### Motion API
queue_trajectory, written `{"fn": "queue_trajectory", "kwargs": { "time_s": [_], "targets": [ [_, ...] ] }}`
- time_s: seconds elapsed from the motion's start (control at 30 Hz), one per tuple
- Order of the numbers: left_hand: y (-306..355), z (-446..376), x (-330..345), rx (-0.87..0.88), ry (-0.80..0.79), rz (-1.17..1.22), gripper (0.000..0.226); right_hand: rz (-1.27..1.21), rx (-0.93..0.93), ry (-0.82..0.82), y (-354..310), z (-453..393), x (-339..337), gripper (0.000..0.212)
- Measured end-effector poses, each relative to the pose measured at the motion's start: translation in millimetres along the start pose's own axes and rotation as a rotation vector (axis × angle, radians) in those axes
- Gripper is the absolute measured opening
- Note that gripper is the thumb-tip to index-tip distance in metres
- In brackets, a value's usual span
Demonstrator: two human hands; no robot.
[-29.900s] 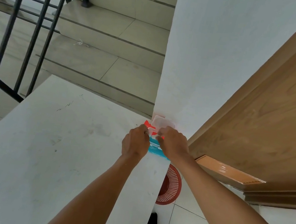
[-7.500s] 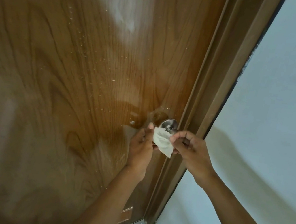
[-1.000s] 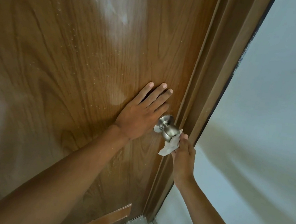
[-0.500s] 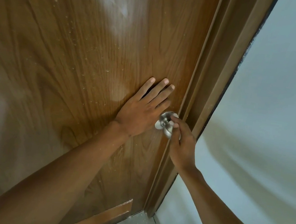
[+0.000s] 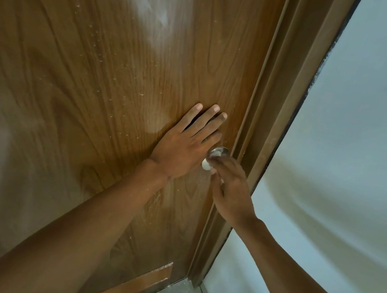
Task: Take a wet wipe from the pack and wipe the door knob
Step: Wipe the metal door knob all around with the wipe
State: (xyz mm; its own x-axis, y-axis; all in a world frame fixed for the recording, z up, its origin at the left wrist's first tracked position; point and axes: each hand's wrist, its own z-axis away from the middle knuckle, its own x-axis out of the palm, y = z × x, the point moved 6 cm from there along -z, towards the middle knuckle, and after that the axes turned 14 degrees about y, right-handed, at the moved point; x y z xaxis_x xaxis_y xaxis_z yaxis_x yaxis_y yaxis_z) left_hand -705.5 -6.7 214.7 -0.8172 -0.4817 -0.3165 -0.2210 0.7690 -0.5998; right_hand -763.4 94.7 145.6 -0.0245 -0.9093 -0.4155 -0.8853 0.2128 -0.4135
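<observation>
With the left hand [image 5: 182, 149] flat on the door [image 5: 96, 81], the right hand [image 5: 230, 189] has moved over the door knob [image 5: 219, 152], grip closed on the wet wipe [image 5: 206, 165], indicating wiping continues.

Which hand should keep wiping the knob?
Right. The right hand is on the knob with the wipe; the left hand lies flat on the door.

Left hand [image 5: 182, 148] spread flat, right hand [image 5: 232, 189] with fingers [image 5: 220, 161] curled closed
</observation>
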Motion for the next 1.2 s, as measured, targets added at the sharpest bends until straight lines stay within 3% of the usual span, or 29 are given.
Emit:
{"fn": "queue_trajectory", "kwargs": {
  "time_s": [0.23, 0.33, 0.43, 0.53, 0.6, 0.73, 0.8, 0.93, 1.03, 1.13, 1.2],
  "targets": [
    [-1, 0, -1, -0.006, -0.023, 0.018, 0.03, -0.388, 0.833, 0.168, 23, 9, 1, 0.028],
    [-1, 0, -1, -0.002, -0.036, 0.017, 0.031, -0.478, 1.049, 0.223, 25, 22, -5, 0.027],
    [-2, -1, -3, -0.007, -0.039, 0.012, 0.032, -0.931, 1.509, 0.186, 33, 36, 13, 0.018],
    [-2, -1, -4, -0.004, -0.039, 0.012, 0.033, -1.256, 1.739, 0.098, 27, 26, 28, 0.029],
    [-1, -1, -3, -0.001, -0.041, 0.012, 0.033, -1.281, 1.826, 0.128, 27, 20, 30, 0.035],
    [0, 2, -1, 0.014, -0.043, -0.006, 0.036, -1.499, 2.014, 0.241, 22, 27, 28, 0.026],
    [-1, 3, 0, 0.021, -0.051, -0.011, 0.037, -1.552, 2.048, 0.21, 18, 28, 25, 0.037],
    [-1, 1, -1, 0.022, -0.053, -0.017, 0.035, -1.489, 2.144, 0.219, 18, 21, 23, 0.038],
    [-1, 1, -2, 0.017, -0.041, -0.016, 0.036, -1.494, 2.115, 0.31, 11, 14, 26, 0.04],
    [-1, 2, -2, 0.017, -0.025, -0.025, 0.033, -1.368, 1.957, 0.441, 11, 21, 25, 0.05],
    [-1, 2, -2, 0.024, -0.018, -0.025, 0.032, -1.314, 1.845, 0.384, 6, 26, 23, 0.051]
  ]
}}
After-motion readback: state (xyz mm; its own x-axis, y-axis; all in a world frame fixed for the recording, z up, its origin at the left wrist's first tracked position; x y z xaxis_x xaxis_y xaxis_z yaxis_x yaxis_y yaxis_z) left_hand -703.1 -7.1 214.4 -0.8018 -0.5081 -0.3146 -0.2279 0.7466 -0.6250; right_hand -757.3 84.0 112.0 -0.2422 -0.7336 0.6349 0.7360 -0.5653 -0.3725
